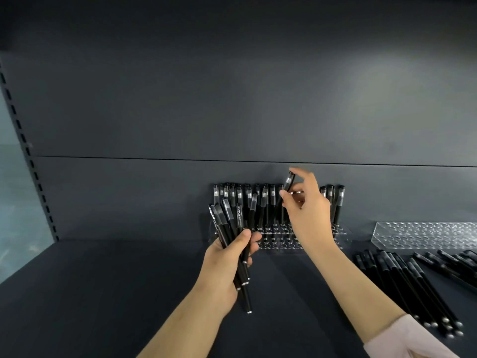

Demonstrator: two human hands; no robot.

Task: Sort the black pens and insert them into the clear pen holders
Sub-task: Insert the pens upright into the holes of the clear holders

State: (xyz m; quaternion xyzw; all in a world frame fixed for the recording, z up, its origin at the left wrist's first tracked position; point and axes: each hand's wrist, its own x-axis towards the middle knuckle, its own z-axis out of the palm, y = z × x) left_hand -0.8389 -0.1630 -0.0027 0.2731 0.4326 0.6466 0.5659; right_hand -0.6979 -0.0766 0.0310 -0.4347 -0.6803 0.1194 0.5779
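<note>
My left hand [229, 257] grips a bundle of several black pens [232, 223], fanned out and pointing up. My right hand [307, 213] pinches one black pen [287, 187] near its cap, tilted, above the back row of a clear pen holder [276, 237]. Several black pens [247, 200] stand upright along that holder's back row; its front holes are bare. More upright pens [335, 200] show to the right of my right hand.
A second clear pen holder [423, 235] lies at the right with no pens in it. Several loose black pens [413, 282] lie on the dark shelf [103, 293] at the right. A dark back panel [180, 197] rises behind the holders.
</note>
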